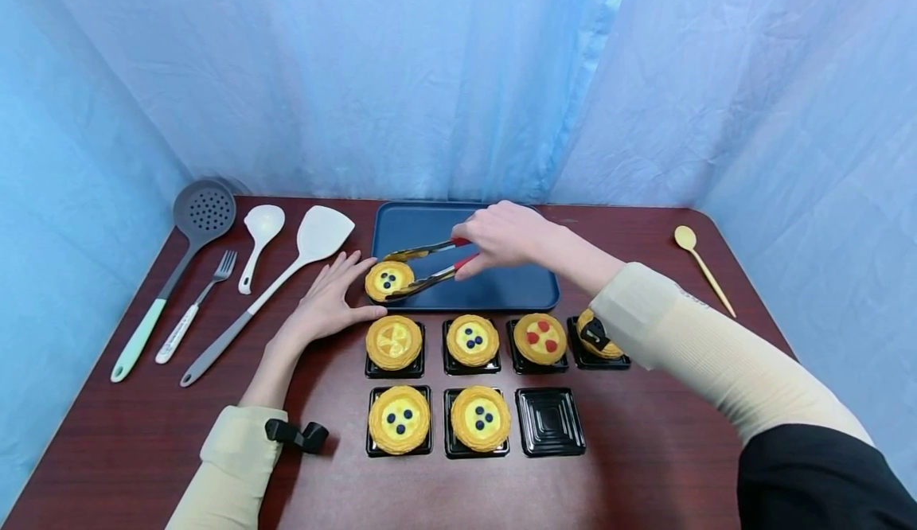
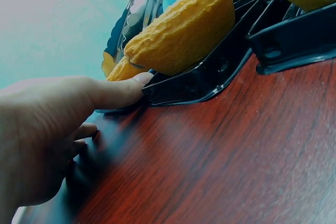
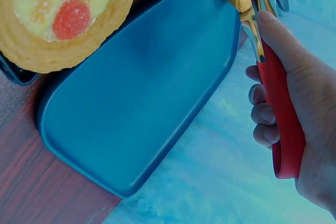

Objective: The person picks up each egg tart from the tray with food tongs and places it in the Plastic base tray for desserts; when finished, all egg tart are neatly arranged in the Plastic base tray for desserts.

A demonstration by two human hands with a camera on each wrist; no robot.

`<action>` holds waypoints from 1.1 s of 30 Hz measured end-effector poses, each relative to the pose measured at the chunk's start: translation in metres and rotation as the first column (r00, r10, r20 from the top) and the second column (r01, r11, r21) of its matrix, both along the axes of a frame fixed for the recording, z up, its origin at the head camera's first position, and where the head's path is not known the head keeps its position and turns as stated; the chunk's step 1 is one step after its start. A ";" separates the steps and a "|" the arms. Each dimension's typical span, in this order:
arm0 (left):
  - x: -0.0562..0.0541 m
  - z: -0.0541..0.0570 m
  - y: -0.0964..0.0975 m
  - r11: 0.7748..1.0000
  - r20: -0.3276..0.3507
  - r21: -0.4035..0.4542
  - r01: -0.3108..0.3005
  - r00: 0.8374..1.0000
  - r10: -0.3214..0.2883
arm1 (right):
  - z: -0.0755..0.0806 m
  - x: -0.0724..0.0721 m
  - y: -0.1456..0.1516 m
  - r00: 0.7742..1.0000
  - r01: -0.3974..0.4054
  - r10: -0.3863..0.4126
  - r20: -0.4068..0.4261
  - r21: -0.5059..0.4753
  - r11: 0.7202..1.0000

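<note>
My right hand (image 1: 505,235) grips the red handles of metal tongs (image 3: 281,114). The tongs' tips lie around an egg tart with blueberries (image 1: 389,279) at the left end of the blue tray (image 1: 473,295). My left hand (image 1: 325,299) has its fingers spread at the tray's left edge, the thumb near the front left corner. In the left wrist view the thumb reaches the edge of a black plastic base (image 2: 184,90) under a tart. Below the tray, a tart with yellow fruit pieces (image 1: 394,342), blueberry tarts (image 1: 473,340) and a red-fruit tart (image 1: 540,339) sit on black bases.
Another tart (image 1: 598,335) on a base is partly hidden by my right sleeve. One black base (image 1: 550,422) holds no tart. A skimmer (image 1: 204,212), small ladle (image 1: 263,226), fork (image 1: 204,299) and spatula (image 1: 315,235) lie left; a yellow spoon (image 1: 688,239) lies right.
</note>
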State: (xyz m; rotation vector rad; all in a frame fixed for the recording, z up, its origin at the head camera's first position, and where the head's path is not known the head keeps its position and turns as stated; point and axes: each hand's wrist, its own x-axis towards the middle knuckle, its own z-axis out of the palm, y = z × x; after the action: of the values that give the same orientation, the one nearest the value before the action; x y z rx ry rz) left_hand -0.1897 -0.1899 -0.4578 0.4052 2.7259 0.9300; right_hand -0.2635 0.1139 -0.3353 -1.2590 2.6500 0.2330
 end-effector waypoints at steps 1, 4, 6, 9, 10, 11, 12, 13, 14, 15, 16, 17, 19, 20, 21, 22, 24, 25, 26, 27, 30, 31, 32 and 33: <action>0.000 0.000 0.000 1.000 0.000 0.000 0.001 1.000 -0.001 | 0.000 0.000 0.000 1.000 0.001 -0.001 0.004 0.001 1.000; 0.000 0.000 0.000 1.000 0.000 0.000 0.004 1.000 -0.004 | 0.001 0.000 0.002 1.000 0.011 -0.011 0.009 0.001 1.000; 0.000 0.000 0.000 1.000 -0.001 0.001 0.003 1.000 -0.003 | 0.002 0.000 0.003 1.000 0.020 -0.020 0.006 -0.005 1.000; 0.000 0.000 0.000 1.000 0.000 -0.002 0.001 1.000 -0.001 | 0.005 0.001 0.007 0.999 0.035 -0.035 -0.004 -0.013 0.999; -0.001 -0.001 -0.001 1.000 0.000 -0.003 0.001 1.000 -0.001 | 0.007 0.001 0.009 0.999 0.039 -0.039 -0.005 -0.017 0.999; -0.001 -0.001 0.000 1.000 -0.001 -0.004 0.002 1.000 -0.002 | 0.009 0.002 0.011 0.999 0.041 -0.042 -0.009 -0.020 0.999; -0.001 -0.002 0.000 1.000 -0.001 -0.005 0.002 1.000 -0.002 | 0.011 0.004 0.013 0.999 0.045 -0.045 -0.011 -0.022 0.999; -0.002 -0.002 0.000 1.000 -0.002 -0.006 0.004 1.000 -0.004 | 0.014 0.005 0.016 0.999 0.050 -0.050 -0.011 -0.026 0.998; -0.002 -0.002 0.000 1.000 -0.004 -0.006 0.006 1.000 -0.006 | 0.018 0.007 0.020 0.998 0.053 -0.054 -0.013 -0.031 0.998; -0.002 -0.003 0.000 1.000 -0.005 -0.005 0.008 1.000 -0.008 | 0.021 0.009 0.024 0.998 0.056 -0.056 -0.016 -0.038 0.998; -0.002 -0.002 0.000 1.000 -0.006 -0.005 0.009 1.000 -0.009 | 0.025 0.012 0.029 0.998 0.059 -0.060 -0.019 -0.046 0.997; -0.002 -0.002 0.001 1.000 -0.007 -0.004 0.009 1.000 -0.009 | 0.029 0.015 0.034 0.998 0.059 -0.061 -0.026 -0.057 0.997; -0.003 -0.002 0.001 1.000 -0.009 -0.002 0.010 1.000 -0.010 | 0.036 0.022 0.046 0.997 0.061 -0.065 -0.039 -0.081 0.995; -0.003 -0.002 0.001 1.000 -0.010 -0.002 0.011 1.000 -0.011 | 0.040 0.026 0.052 0.997 0.062 -0.067 -0.050 -0.095 0.994; -0.003 -0.002 0.001 1.000 -0.011 -0.001 0.011 1.000 -0.011 | 0.043 0.030 0.059 0.996 0.066 -0.072 -0.057 -0.108 0.992; -0.004 -0.002 0.001 1.000 -0.013 0.000 0.012 1.000 -0.012 | 0.046 0.035 0.067 0.995 0.073 -0.080 -0.062 -0.119 0.990; -0.004 -0.004 0.001 1.000 -0.016 0.002 0.016 1.000 -0.016 | 0.050 0.047 0.082 0.992 0.082 -0.095 -0.081 -0.143 0.986; -0.004 -0.004 0.001 1.000 -0.018 0.001 0.017 1.000 -0.017 | 0.052 0.054 0.090 0.991 0.084 -0.100 -0.093 -0.156 0.984; -0.005 -0.004 0.001 1.000 -0.019 -0.001 0.018 1.000 -0.018 | 0.054 0.061 0.099 0.990 0.080 -0.099 -0.104 -0.170 0.982; -0.005 -0.005 0.001 1.000 -0.019 -0.002 0.019 1.000 -0.019 | 0.055 0.068 0.107 0.988 0.076 -0.099 -0.117 -0.184 0.980; -0.005 -0.006 0.001 1.000 -0.018 -0.007 0.021 1.000 -0.021 | 0.055 0.092 0.132 0.981 0.051 -0.089 -0.174 -0.214 0.976; -0.005 -0.006 0.001 1.000 -0.018 -0.008 0.021 1.000 -0.021 | 0.055 0.101 0.140 0.979 0.049 -0.090 -0.181 -0.217 0.975; -0.005 -0.006 0.000 1.000 -0.018 -0.006 0.021 1.000 -0.021 | 0.054 0.108 0.147 0.978 0.042 -0.087 -0.191 -0.228 0.973; -0.005 -0.006 0.000 1.000 -0.018 -0.005 0.021 1.000 -0.021 | 0.053 0.116 0.154 0.976 0.035 -0.084 -0.203 -0.235 0.971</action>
State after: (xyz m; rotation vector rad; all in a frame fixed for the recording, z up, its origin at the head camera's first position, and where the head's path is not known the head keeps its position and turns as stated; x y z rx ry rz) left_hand -0.1944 -0.1904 -0.4638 0.4418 2.7340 0.9187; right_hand -0.1477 0.2682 -0.2827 -1.2810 2.9649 0.0529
